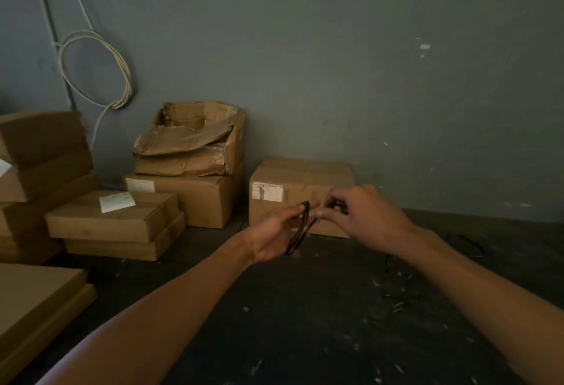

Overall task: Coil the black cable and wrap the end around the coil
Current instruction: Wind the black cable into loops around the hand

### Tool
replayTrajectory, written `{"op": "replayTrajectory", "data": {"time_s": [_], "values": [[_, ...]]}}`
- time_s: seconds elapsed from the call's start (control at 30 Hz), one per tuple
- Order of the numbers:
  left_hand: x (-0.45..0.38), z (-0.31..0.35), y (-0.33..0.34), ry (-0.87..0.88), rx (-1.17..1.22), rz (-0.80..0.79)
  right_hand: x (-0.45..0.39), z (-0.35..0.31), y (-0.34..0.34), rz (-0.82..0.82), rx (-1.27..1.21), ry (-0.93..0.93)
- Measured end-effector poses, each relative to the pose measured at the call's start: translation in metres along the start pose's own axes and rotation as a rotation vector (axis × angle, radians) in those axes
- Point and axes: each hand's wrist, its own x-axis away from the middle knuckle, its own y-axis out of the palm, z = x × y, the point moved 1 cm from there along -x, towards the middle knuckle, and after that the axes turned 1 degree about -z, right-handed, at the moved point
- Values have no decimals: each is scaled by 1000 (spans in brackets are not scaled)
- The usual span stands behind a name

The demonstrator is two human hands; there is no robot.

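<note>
The black cable (301, 228) hangs coiled around the straight fingers of the left hand (271, 236), above the dark worktop (305, 323). The right hand (364, 216) pinches its free end just beside the coil. A labelled cardboard box (305, 180) stands behind.

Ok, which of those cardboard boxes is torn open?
The crumpled box sitting atop the larger sealed box, mid-left. Its top is ripped and caved in; the other boxes look closed.

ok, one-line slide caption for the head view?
Black cable looped around the left hand while the right hand pinches its strand, a labelled cardboard box behind.
</note>
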Motion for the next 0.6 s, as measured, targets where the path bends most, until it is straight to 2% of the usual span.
{"op": "replayTrajectory", "data": {"time_s": [0.17,0.37,0.6], "values": [[4,-4,8,-109,-7,-85,-17,26,-13,12,115,44],[8,-2,14,-176,-91,-177,-21,34,-24,56,84,-15],[12,10,20,-157,17,-335,-27,63,-8,54,-56,-13]]}}
